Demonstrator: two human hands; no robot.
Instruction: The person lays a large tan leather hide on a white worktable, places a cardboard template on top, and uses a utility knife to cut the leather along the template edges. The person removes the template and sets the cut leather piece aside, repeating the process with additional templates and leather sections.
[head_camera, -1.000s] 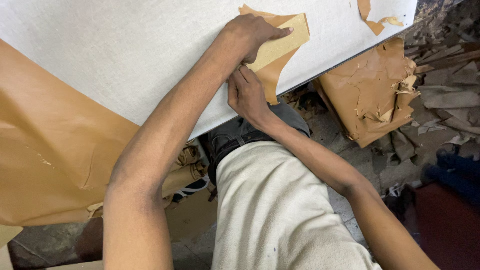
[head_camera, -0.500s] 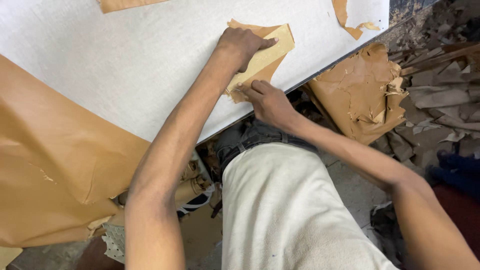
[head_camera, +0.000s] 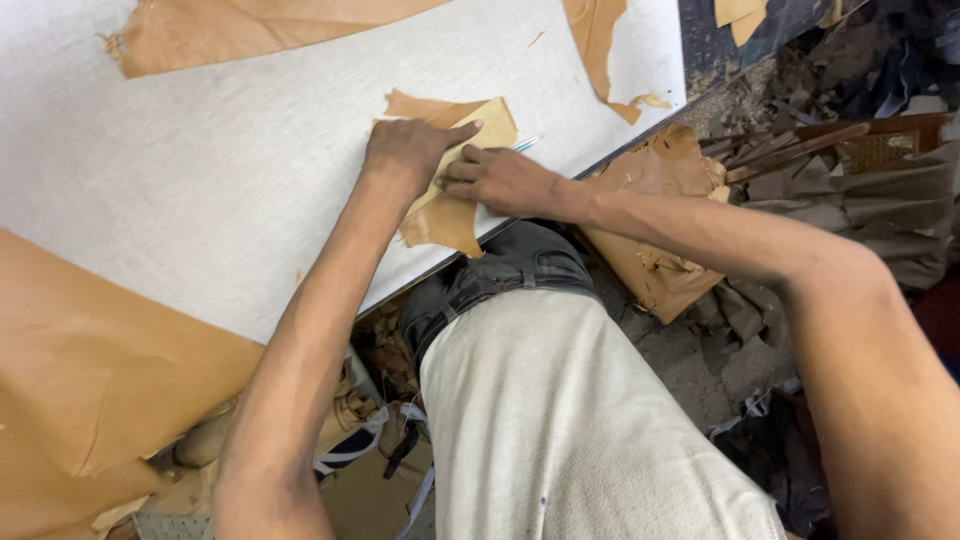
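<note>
White tabletop (head_camera: 250, 190): both hands' grips, left (head_camera: 405, 150) and right (head_camera: 500, 178), press tan paper (head_camera: 450, 215) flat.

Right hand (head_camera: 505, 180) moved onto tan piece (head_camera: 455, 190), beside left hand (head_camera: 405, 152).

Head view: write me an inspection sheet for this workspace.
Surface: white table, its dark front edge by the person's waist.
Job's things: small tan piece lying flat near the edge, a yellowish template on it; a thin tool tip shows past the right hand.
Clutter: tan offcuts at the far side, large tan sheet at lower left.
Grips: left hand presses flat on the piece; right hand beside it, closed on the tool.
Cables: nothing seen.
Surroundings: crumpled brown scraps and dark waste on the floor.
</note>
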